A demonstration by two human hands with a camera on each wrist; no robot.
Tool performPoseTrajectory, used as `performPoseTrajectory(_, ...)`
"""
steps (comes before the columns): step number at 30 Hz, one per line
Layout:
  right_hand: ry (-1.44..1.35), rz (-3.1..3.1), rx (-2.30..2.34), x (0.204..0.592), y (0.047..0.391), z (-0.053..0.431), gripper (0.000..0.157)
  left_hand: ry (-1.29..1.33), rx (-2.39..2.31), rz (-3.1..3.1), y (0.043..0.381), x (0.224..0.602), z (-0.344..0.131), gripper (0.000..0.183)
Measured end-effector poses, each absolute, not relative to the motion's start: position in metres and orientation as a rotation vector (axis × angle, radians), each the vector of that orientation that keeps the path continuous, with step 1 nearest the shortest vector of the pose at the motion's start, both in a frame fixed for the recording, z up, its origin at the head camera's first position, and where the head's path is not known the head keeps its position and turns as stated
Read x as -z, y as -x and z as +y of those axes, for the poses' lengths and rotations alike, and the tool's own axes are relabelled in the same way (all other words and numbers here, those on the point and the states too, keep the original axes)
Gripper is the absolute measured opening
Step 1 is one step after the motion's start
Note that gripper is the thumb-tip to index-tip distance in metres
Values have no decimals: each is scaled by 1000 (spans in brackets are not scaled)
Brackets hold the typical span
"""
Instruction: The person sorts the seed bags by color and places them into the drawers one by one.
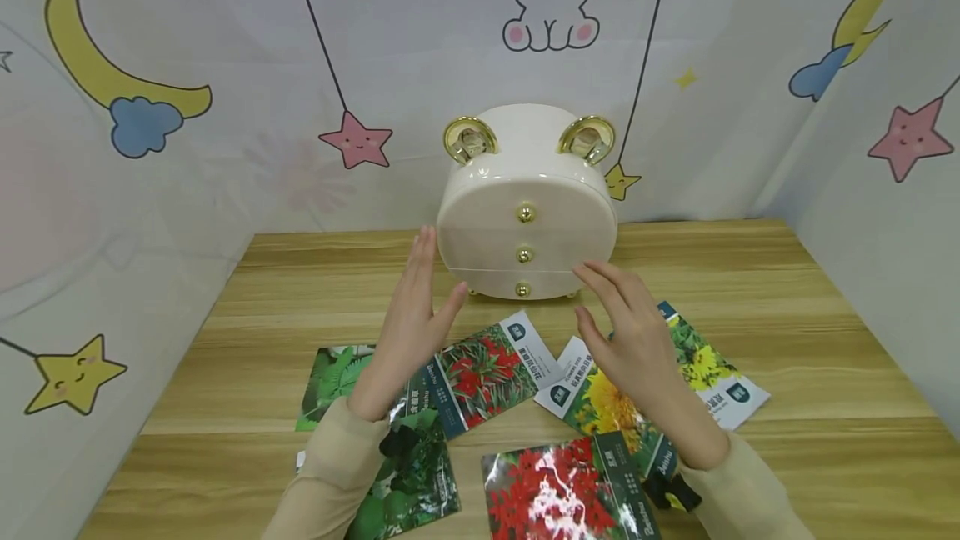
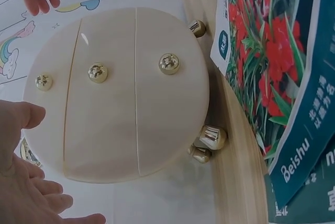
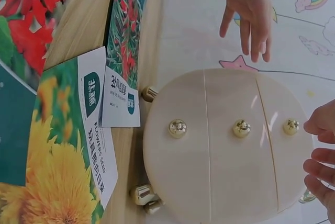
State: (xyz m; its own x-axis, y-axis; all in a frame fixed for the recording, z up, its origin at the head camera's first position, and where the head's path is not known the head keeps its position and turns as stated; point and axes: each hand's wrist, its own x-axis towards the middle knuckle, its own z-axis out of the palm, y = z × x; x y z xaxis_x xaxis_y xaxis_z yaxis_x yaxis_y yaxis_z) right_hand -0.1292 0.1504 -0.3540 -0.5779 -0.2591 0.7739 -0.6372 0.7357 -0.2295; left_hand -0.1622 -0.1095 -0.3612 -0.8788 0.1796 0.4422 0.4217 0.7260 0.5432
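Observation:
A cream storage box (image 1: 527, 240) with gold knobs and two gold ear-shaped handles stands at the back of the table. In the head view my left hand (image 1: 408, 319) is raised in front of its left side, fingers straight and thumb apart. My right hand (image 1: 630, 332) hovers at its lower right, fingers loosely bent. Neither hand holds anything. The left wrist view shows the box's front (image 2: 115, 109) with three knobs and the left hand (image 2: 31, 166) beside it. In the right wrist view the right hand (image 3: 322, 156) is close to the top drawer's knob (image 3: 291, 126).
Flower seed packets lie before the box: a red-flowered one (image 1: 487, 369), a yellow one (image 1: 607, 402), another yellow one (image 1: 705, 357), a red one (image 1: 551, 490) nearest, and green-leaf ones (image 1: 333, 377) at left. Patterned cloth (image 1: 420, 40) surrounds the wooden table (image 1: 810, 340).

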Motion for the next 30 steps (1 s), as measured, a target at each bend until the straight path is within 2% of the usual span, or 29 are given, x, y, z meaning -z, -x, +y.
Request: performPoseTrajectory(30,-779,-2095,-628,351,157,141,42,362,1127,-2565,185,364,-105,80)
